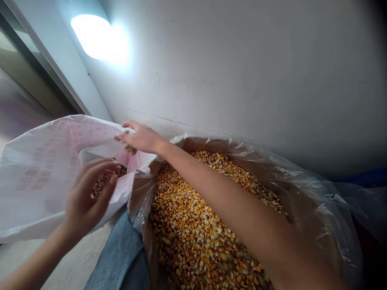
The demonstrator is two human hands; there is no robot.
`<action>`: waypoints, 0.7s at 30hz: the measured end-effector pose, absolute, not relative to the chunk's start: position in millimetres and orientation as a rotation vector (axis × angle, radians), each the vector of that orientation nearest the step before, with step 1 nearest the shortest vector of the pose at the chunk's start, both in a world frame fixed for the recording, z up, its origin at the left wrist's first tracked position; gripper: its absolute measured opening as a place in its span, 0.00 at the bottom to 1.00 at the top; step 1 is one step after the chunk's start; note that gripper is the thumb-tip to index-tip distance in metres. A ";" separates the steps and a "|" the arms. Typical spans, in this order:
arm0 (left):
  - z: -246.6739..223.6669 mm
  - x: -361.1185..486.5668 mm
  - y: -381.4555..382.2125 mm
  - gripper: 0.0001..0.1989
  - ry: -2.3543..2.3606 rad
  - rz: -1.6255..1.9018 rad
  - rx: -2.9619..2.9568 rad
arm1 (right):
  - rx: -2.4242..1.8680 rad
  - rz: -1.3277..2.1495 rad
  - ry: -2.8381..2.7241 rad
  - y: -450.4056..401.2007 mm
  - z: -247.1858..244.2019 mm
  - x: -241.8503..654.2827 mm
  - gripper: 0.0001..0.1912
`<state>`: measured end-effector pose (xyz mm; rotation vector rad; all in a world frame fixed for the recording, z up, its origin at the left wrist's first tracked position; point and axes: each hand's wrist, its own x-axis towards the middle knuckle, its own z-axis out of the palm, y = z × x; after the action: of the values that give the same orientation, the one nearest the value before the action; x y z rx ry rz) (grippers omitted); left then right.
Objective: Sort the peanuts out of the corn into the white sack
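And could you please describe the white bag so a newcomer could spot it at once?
Below the grey wall stands a brown container of yellow corn. The white bag sits open immediately left of it. Faded red printing distinguishes the bag from the container's clear plastic liner.

We count one white, pink-lettered sack [39,165] and one brown, plastic-lined box [305,221]; yellow corn kernels [205,225] and tan peanuts [166,241] elude counting.
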<state>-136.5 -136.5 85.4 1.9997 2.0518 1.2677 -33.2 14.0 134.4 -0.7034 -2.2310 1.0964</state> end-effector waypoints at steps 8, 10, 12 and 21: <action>54.4 -100.0 -97.9 0.14 1.502 0.751 1.962 | -1.373 0.914 -1.960 55.4 66.8 159.0 0.15; 45.2 -78.7 -69.4 0.17 1.419 0.681 1.962 | -1.590 0.813 -1.794 60.7 47.3 209.2 0.16; 32.4 -54.7 -32.5 0.18 1.385 0.645 1.974 | -1.644 0.770 -1.779 59.3 30.1 233.1 0.16; -28.1 14.0 66.0 0.14 1.352 0.634 2.347 | -1.415 0.783 -2.153 55.8 8.6 186.0 0.10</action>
<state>14.0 66.0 -28.1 2.3469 1.3522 0.6339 186.0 55.8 8.6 -1.4154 -2.1531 0.7827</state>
